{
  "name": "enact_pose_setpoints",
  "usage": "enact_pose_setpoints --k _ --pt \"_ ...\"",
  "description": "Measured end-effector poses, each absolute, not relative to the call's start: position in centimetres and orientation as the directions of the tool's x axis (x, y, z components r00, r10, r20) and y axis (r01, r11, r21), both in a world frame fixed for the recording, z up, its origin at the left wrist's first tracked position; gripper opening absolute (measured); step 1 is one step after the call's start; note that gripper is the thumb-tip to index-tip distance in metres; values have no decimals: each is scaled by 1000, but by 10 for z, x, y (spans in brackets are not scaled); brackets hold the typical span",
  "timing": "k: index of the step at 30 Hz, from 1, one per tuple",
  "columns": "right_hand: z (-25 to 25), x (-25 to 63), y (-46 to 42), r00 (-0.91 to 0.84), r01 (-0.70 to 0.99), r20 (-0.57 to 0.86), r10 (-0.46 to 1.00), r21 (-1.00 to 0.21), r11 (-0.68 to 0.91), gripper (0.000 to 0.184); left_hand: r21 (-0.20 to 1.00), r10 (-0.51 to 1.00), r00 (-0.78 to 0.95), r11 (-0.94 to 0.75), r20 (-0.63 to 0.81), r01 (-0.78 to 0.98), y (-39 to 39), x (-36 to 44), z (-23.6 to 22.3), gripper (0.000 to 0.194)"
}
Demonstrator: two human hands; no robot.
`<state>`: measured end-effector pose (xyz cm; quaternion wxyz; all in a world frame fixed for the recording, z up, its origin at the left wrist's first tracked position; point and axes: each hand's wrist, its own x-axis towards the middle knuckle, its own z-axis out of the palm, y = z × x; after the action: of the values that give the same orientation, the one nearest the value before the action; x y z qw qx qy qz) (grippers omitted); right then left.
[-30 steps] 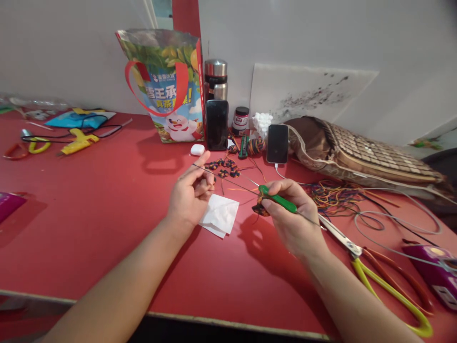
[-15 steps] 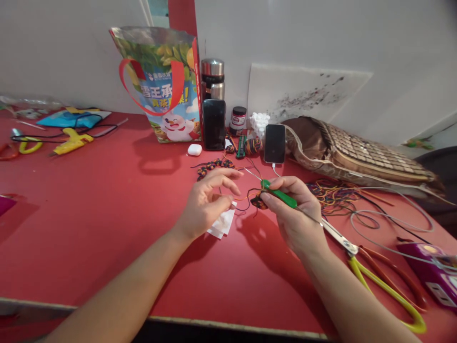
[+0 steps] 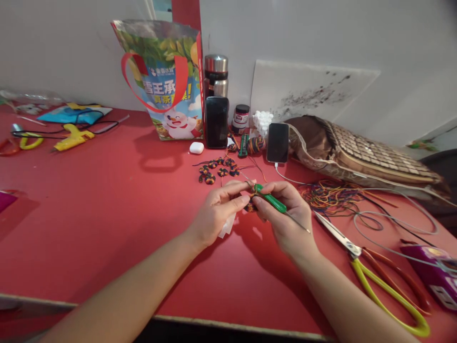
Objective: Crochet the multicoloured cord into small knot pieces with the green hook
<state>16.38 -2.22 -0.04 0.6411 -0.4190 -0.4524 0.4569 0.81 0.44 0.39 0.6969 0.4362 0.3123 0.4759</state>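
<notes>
My right hand grips a green-handled crochet hook between thumb and fingers; its thin metal shaft sticks out past the palm. Under the handle, a small dark and orange crocheted piece sits at the fingertips of both hands. My left hand pinches the left side of that piece with thumb and forefinger. A folded white paper lies on the table partly behind the left hand. Beyond the hands rest several small finished crocheted rounds in the same colours.
Large scissors with red and yellow handles lie to the right, near tangled yarn and a purple power strip. Two phones stand at the back beside a printed bag. A yellow glue gun lies at left.
My left hand has moved right and closed on the crocheted piece beside the right hand. The right hand has shifted slightly left with the hook. More crocheted rounds show behind.
</notes>
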Motion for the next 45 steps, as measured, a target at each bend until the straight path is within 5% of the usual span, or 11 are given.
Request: enact_pose_setpoints --k 9,15,21,25,28,45 --pt "-6 158 -24 168 -88 195 966 -973 212 17 914 973 169 206 -155 -350 3 16 1 36" --pt "-11 152 -28 172 -74 270 947 -955 286 14 825 972 194 218 -134 -521 5 20 4 38" --pt "-10 150 -28 192 -155 327 925 -921 358 12 782 960 272 224 -73 -582 0 22 8 23" --pt "-8 155 -28 162 -163 339 927 -917 364 1 766 960 256 247 -112 -593 3 16 11 38" --pt "-7 161 -26 176 -217 319 931 -910 353 10 755 957 250 271 -146 -597 6 11 14 46" --pt "6 168 -21 43 -452 133 990 -881 138 21 818 965 255 197 -64 -540 5 2 19 49"
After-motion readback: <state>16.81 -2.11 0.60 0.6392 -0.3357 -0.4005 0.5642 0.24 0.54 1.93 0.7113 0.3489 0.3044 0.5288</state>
